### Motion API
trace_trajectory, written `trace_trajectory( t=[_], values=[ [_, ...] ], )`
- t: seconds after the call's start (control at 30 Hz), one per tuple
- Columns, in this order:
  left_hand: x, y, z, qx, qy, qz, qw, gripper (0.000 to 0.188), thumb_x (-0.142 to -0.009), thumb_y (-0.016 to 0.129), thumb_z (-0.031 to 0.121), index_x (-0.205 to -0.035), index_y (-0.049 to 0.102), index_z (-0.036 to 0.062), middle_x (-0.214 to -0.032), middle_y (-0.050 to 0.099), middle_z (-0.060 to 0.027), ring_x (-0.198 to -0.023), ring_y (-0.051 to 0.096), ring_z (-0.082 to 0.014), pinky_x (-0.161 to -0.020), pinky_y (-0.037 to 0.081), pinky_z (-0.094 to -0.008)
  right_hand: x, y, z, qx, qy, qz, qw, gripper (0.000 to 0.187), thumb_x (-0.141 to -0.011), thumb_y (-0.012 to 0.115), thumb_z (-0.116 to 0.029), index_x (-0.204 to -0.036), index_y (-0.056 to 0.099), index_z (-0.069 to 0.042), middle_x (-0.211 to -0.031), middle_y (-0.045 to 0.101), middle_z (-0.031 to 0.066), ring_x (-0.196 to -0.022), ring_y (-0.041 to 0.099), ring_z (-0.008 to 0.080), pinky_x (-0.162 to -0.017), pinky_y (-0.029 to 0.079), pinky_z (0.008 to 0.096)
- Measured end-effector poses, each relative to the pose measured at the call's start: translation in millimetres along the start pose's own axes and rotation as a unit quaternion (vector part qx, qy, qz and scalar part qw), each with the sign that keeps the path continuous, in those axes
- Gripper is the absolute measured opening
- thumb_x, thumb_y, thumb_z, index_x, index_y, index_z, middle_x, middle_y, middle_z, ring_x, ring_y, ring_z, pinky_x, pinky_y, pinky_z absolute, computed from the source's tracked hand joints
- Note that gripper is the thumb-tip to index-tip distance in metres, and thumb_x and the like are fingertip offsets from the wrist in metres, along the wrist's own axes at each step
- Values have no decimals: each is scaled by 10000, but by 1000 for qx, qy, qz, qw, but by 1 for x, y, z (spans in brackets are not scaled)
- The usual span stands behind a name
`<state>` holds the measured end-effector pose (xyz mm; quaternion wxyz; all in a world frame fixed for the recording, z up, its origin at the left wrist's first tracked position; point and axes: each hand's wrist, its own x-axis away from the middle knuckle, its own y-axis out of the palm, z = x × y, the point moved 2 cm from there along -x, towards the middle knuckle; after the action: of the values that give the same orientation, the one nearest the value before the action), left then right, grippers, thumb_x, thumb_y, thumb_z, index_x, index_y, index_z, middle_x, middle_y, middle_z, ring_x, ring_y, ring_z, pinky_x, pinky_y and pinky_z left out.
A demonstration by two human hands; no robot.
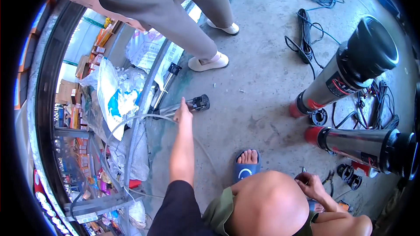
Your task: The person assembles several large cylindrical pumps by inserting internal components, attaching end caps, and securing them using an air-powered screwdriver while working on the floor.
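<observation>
My left arm reaches forward, and my left hand (183, 112) is over a short metal cylinder with a black end fitting (201, 102). One finger stretches out toward it; the others look curled. A thin grey hose (151, 116) runs up to this hand, but whether the fingers grip it is hidden. Beyond lies a second slim metal cylinder (164, 86). Beside my bent knee, my right hand (311, 186) has its fingers curled together; anything inside them is too small to make out. Behind it are pliers (330, 182) on the floor.
Two large steel cylinders, a far one (323, 89) and a near one (356, 142), are at right. Coiled black cable (305, 35) lies behind them. Another person's white shoe (209, 62) stands ahead. A metal-framed cabinet (133, 148) with plastic bags and boxes fills the left.
</observation>
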<state>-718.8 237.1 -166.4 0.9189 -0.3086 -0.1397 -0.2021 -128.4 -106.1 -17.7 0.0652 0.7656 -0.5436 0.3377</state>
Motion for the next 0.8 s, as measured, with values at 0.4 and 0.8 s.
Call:
trace_trajectory(
  t=[0.4,0.8],
  values=[
    [66,-10,-2,343,48,-67,936,348,-772,755,88,-984,530,-72,-892,634,-116,-701,636,-205,-586,546,-379,-31,-2,-37,136,-115,6,984,185,-864,728,-195,-975,700,-50,-848,701,138,-738,696,333,-669,556,419],
    [270,-59,23,305,343,-348,817,634,-746,679,23,-1324,420,11,-1099,626,-176,-992,658,-294,-930,537,-430,-42,-19,-80,204,-237,-24,949,192,-891,715,-197,-1040,679,-82,-902,676,124,-780,676,339,-652,553,419]
  ],
)
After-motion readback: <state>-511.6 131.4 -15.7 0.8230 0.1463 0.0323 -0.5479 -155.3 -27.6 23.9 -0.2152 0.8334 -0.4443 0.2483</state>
